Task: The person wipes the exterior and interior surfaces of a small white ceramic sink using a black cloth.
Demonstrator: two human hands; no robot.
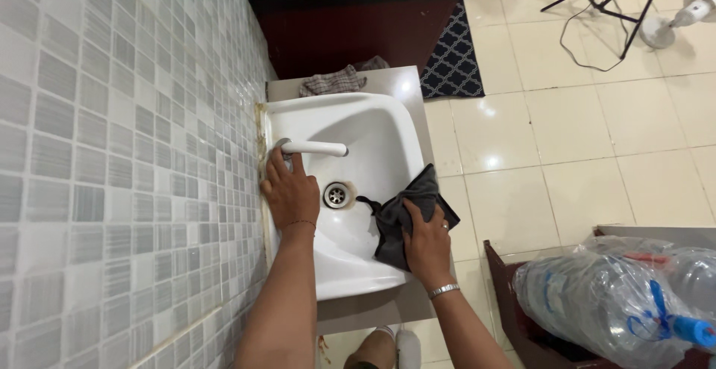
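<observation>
Head view: we see a white basin set in a grey surface against a wall of small grey tiles. The dark grey cloth is crumpled and limp, draped over the basin's right rim with one thin corner trailing inward toward the metal drain. The right hand is clamped on the cloth, fingers curled into its folds — a ring and a metal bracelet show on it. The left hand lies flat and spread on the basin's left edge, fingertips touching the base of the white tap; it grips nothing. Brown staining runs along the seam between basin and wall, and a little rings the drain.

Beyond the basin a checked rag lies on the surface. At lower right — large clear plastic water bottles in a wrap, well apart from the basin, on the cream tiled floor.
</observation>
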